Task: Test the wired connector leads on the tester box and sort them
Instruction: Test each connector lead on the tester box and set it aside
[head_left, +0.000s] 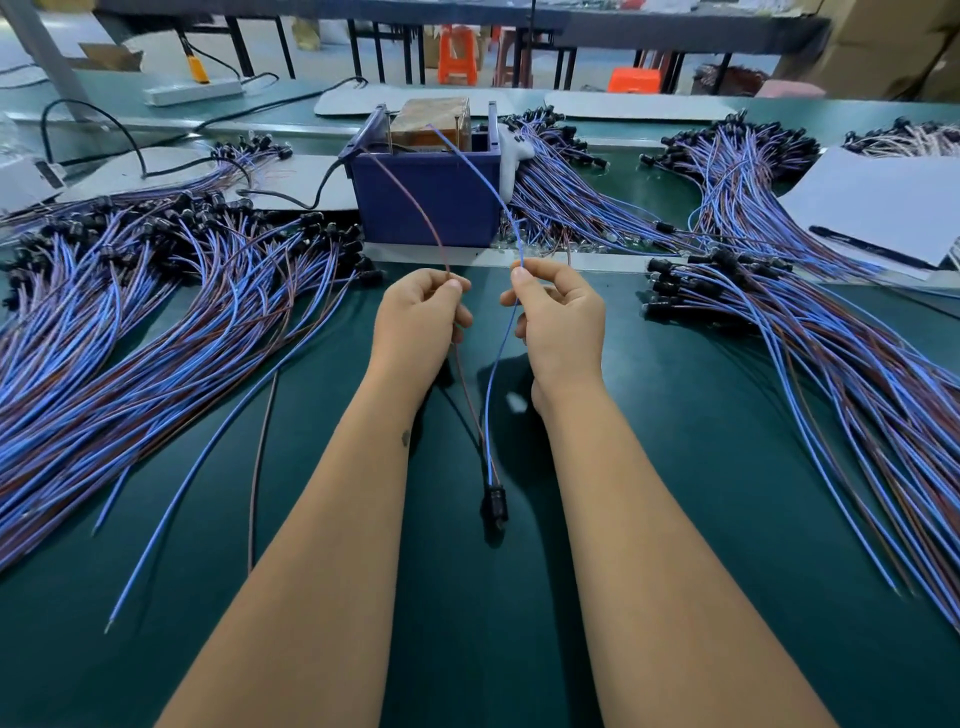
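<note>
One lead held mid-bench: we pinch its thin brown wire (415, 200) in our left hand (418, 317) and its blue wire (480, 174) in our right hand (558, 317), fingers curled tight. Both wires arc to the far blue plastic tester box (426, 195). Black connector (493, 504) hangs near, between our forearms. Glossy lead bundles fan left (156, 312) and right (831, 353) on the green mat (675, 467).
</note>
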